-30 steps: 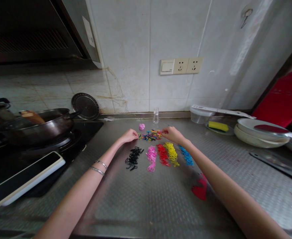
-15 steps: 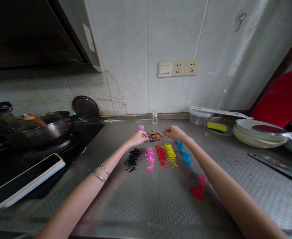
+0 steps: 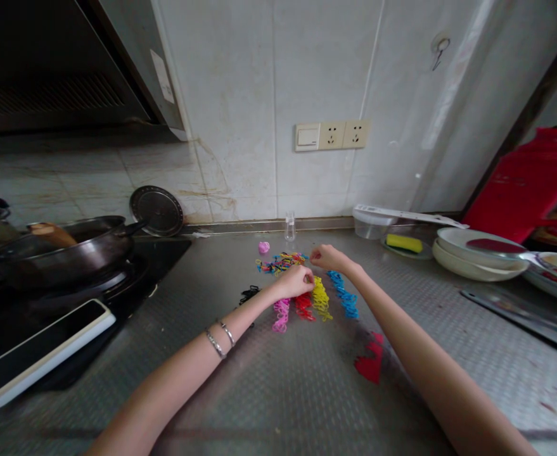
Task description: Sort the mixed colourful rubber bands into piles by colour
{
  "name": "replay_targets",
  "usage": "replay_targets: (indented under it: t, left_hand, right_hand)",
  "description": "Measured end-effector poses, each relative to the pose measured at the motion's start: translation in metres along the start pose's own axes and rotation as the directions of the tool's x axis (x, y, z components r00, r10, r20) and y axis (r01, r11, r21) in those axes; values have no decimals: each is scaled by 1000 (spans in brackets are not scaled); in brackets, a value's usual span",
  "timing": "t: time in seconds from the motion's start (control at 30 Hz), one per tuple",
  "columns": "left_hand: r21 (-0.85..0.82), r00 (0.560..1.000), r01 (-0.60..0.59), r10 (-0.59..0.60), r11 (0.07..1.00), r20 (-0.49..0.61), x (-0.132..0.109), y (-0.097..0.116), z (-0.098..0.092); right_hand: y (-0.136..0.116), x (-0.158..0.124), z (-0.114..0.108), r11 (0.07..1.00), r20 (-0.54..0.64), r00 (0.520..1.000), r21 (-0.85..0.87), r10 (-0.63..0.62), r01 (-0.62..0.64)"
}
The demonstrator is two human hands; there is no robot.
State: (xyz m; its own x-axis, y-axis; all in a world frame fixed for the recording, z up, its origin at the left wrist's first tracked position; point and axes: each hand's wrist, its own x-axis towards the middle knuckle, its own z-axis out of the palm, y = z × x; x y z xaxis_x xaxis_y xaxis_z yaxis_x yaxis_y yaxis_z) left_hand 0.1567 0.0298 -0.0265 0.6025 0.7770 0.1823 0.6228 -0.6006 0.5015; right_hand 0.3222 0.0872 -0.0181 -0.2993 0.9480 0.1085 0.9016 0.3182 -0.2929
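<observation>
My left hand (image 3: 298, 282) is closed in a pinch over the tops of the red rubber bands (image 3: 303, 308) and the yellow rubber bands (image 3: 322, 299); anything between its fingertips is too small to see. Just right of the mixed-colour pile of rubber bands (image 3: 278, 263), my right hand (image 3: 329, 257) also has its fingers together, contents hidden. Pink rubber bands (image 3: 281, 315) lie below my left wrist. Black rubber bands (image 3: 249, 293) are partly covered by that forearm. Blue rubber bands (image 3: 345, 296) form a row beside my right forearm.
Behind the pile stand a small clear bottle (image 3: 290, 227) and a pink lump (image 3: 263, 247). A pan (image 3: 97, 244) and a white-edged device (image 3: 45, 354) are left. Bowls (image 3: 480, 263), a yellow sponge (image 3: 404, 243) and a knife (image 3: 520, 320) lie right.
My left hand has moved right and nearer, from the mixed pile to above the red and yellow rows. My right hand stays beside the pile. The view has shifted slightly.
</observation>
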Motion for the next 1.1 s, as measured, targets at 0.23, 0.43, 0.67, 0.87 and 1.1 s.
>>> replay_targets:
  t: [0.23,0.43,0.67,0.87,1.1]
  left_hand:
    - [-22,994,1,-4,1000,-107,-16,-24,-19]
    - [-40,946,197,-200,980,-256,-29,-83,-58]
    - [-68,881,328,-331,942,-338,-37,-122,-73]
    - [26,868,405,-376,914,-324,-34,-128,-67]
    - [190,893,411,-352,892,-281,-39,-114,-63]
  right_hand:
    - [-19,-7,5,999,-3,1000,-44,0,0]
    - [-41,-12,10,996,27,998,-62,-60,62]
    - [-46,-17,17,991,-14,998,-115,-65,63]
    - [-45,-18,21,983,-36,998,-177,-58,51]
    - [-42,-16,28,985,-80,995,-169,-56,42]
